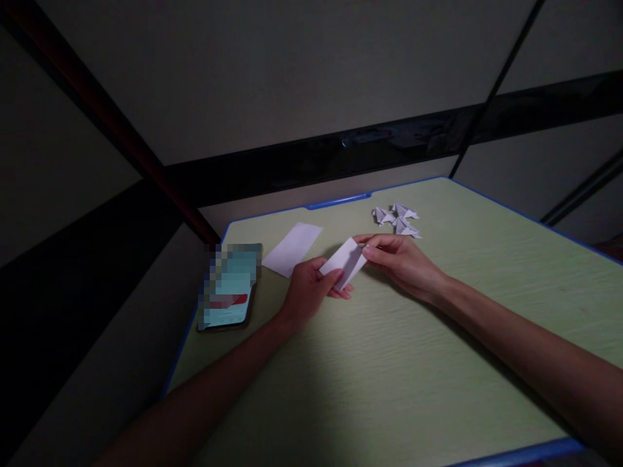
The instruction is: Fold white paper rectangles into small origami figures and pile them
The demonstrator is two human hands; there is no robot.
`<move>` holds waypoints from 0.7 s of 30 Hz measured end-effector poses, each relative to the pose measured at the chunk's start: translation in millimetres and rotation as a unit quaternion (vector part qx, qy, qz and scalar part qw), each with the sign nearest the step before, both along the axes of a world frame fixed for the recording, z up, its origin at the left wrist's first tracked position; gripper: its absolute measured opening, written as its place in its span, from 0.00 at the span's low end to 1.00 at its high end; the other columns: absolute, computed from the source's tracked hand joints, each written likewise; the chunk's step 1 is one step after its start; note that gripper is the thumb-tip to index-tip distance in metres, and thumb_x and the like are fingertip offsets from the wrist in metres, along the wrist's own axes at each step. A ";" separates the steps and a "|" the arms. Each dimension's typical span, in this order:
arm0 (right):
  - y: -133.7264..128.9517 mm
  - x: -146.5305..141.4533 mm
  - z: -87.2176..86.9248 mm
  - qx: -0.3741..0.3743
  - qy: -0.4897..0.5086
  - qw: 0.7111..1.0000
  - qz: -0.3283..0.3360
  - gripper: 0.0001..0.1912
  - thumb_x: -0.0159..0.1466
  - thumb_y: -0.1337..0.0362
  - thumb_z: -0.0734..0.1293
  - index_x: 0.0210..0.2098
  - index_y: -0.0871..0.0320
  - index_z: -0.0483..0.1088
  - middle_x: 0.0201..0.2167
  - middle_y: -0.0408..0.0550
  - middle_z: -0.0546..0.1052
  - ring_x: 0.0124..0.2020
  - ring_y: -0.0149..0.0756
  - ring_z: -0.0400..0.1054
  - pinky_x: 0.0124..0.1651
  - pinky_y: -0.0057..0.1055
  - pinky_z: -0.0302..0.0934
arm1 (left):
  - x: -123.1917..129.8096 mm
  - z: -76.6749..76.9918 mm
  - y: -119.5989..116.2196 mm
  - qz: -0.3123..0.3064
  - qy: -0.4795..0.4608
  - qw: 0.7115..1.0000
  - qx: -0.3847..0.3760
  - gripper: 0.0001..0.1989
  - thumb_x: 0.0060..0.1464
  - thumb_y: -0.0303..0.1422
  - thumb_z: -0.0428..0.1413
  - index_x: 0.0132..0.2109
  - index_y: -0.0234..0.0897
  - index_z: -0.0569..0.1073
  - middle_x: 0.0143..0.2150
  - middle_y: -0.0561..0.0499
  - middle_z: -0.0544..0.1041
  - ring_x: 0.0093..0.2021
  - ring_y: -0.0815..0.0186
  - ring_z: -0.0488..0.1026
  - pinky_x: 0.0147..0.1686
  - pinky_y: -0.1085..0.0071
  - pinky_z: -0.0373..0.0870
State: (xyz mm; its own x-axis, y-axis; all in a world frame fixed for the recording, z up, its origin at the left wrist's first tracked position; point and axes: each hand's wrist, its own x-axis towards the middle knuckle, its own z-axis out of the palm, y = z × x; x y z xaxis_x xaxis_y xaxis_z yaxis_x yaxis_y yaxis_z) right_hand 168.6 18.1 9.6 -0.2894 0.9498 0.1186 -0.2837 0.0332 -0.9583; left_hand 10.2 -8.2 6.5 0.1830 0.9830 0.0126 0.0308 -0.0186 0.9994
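Note:
A small folded piece of white paper (344, 261) is held between both hands, above the middle of the table. My left hand (310, 290) grips its near left end, thumb on top and the other fingers underneath. At the far right edge, my right hand (402, 263) pinches the paper between thumb and fingers. A crease or shaded fold runs across the paper. Flat on the table, just beyond my left hand, lies a white sheet of paper (293, 248). Past my right hand sit three folded paper figures (402, 226), close together.
A phone (228, 301) with a lit, partly blurred screen lies at the table's left side. The pale green table (389, 383) has a blue edge. Behind it stands a dark panelled wall or cabinet (311, 84) with a glossy black band.

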 end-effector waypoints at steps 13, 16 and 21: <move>-0.2 -5.1 -2.9 0.008 -0.082 0.989 -0.125 0.06 0.44 0.65 0.69 0.18 0.62 0.70 0.19 0.43 0.72 0.20 0.25 0.61 0.26 0.27 0.55 | 1.8 -0.5 -1.2 0.014 0.014 1.000 0.020 0.02 0.44 0.26 0.50 0.29 0.32 0.67 0.21 0.51 0.75 0.19 0.71 0.72 0.19 0.79 0.66; -0.7 -5.3 -4.2 0.030 -0.114 0.979 -0.165 0.06 0.44 0.65 0.69 0.17 0.61 0.69 0.18 0.43 0.71 0.20 0.26 0.60 0.23 0.27 0.54 | -0.3 -0.3 -1.8 0.071 -0.024 0.995 0.063 0.10 0.47 0.33 0.50 0.38 0.34 0.65 0.27 0.51 0.75 0.24 0.69 0.73 0.19 0.78 0.67; -2.7 -5.0 -4.1 0.080 -0.151 0.965 -0.199 0.07 0.47 0.63 0.67 0.18 0.61 0.69 0.18 0.44 0.71 0.20 0.27 0.61 0.24 0.27 0.54 | 0.2 -0.4 -2.1 0.070 -0.045 0.993 0.081 0.13 0.45 0.39 0.52 0.33 0.33 0.69 0.31 0.48 0.75 0.26 0.68 0.73 0.21 0.76 0.69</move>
